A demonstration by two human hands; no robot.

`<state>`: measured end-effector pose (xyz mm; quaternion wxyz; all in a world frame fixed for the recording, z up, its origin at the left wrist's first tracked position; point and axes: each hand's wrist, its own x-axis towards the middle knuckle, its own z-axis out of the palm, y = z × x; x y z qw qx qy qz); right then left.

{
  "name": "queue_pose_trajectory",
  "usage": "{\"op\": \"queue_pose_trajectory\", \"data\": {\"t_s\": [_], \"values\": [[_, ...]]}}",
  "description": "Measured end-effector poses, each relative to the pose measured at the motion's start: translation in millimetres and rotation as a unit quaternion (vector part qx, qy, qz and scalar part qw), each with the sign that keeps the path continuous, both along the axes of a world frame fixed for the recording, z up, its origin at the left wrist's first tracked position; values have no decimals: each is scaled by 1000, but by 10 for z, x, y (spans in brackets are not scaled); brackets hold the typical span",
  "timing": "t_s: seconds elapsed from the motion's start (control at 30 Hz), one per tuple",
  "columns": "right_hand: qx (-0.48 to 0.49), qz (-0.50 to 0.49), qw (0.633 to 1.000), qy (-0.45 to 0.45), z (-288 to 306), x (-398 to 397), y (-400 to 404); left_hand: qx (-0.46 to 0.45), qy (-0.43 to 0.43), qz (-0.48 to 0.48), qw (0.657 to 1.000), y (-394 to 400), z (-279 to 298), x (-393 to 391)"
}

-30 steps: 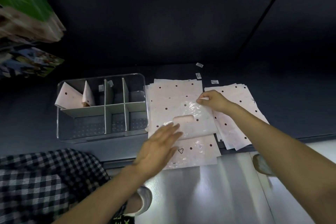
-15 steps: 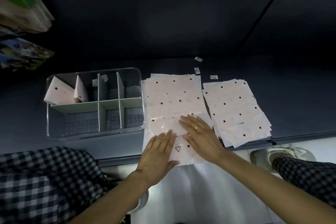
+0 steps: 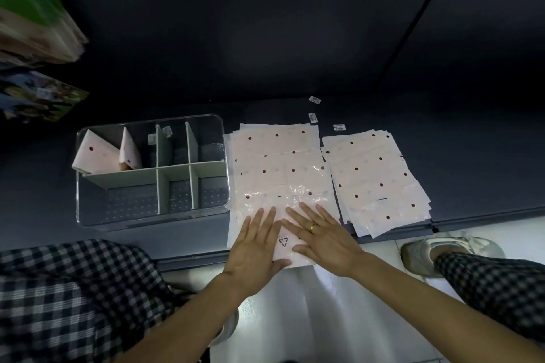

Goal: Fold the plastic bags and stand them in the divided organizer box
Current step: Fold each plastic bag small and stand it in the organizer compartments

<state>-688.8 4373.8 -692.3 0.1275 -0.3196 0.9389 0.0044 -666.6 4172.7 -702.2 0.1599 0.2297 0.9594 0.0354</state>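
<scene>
Both hands flat, smoothing the top bag before its first fold.
Left hand and right hand press with straight fingers, each grip wide and holding nothing, on the top bag, just right of the organizer box; next, probably lifting an edge to fold.

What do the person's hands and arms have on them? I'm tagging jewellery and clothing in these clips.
Both forearms are bare, with no sleeves, gloves or watch in view. The right hand wears a plain gold-coloured ring on one finger. The left hand shows no ring. Lower down, black-and-white checked fabric covers the legs.
</scene>
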Motion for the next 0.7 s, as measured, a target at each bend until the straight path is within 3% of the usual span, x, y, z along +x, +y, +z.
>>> {"op": "queue_pose_trajectory", "data": {"t_s": [0.37,0.7], "values": [[33,48,997,-46,-77,-177,51,-1,-31,35,999,-27,-101,67],[51,12,999,-8,-49,-38,8,-26,-30,33,999,-2,-101,64]]}}
